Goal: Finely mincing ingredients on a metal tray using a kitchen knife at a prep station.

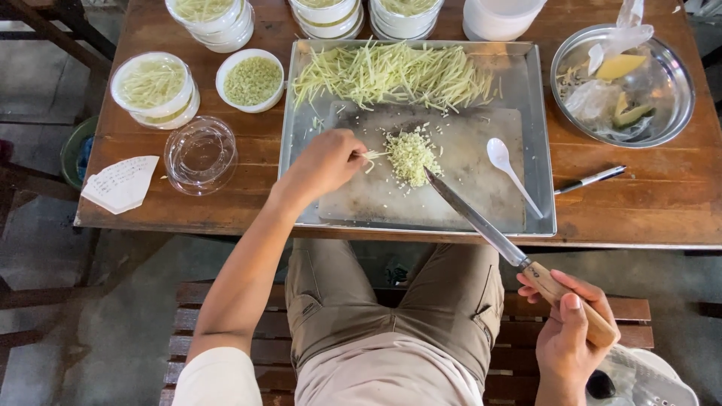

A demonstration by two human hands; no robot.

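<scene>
A worn wooden table (pixel 188 207) is standing on a grey concrete floor, with a slatted bench beneath the seated person, and the view is looking straight down from the head. At the far left edge a fanned stack of white paper (pixel 120 183) is lying beside an upturned clear plastic lid (pixel 201 154), while behind them a lidded white tub (pixel 153 86) of pale shreds and an open white bowl of chopped green bits (pixel 252 80) are sitting side by side. The left hand (pixel 325 162) is reaching onto the metal tray (pixel 538 135), its fingertips pinching a few pale strands at the edge of the small heap of minced pieces (pixel 411 154), which is lying on the grey cutting board (pixel 466 195) near the tray's middle. Behind the board a long row of julienned green strips (pixel 391 74) is stretching across the tray (more filled tubs are lining the table's back edge). The long knife (pixel 474 216) is slanting with its tip at the heap, and the right hand (pixel 571 327), well off the table's near edge, is closing firmly around its wooden handle. A white plastic spoon (pixel 508 169) is resting on the board's right side, a pen (pixel 590 179) is lying just outside the tray, and a round steel bowl (pixel 669 105) of peelings and plastic wrap is sitting at the far right.
</scene>
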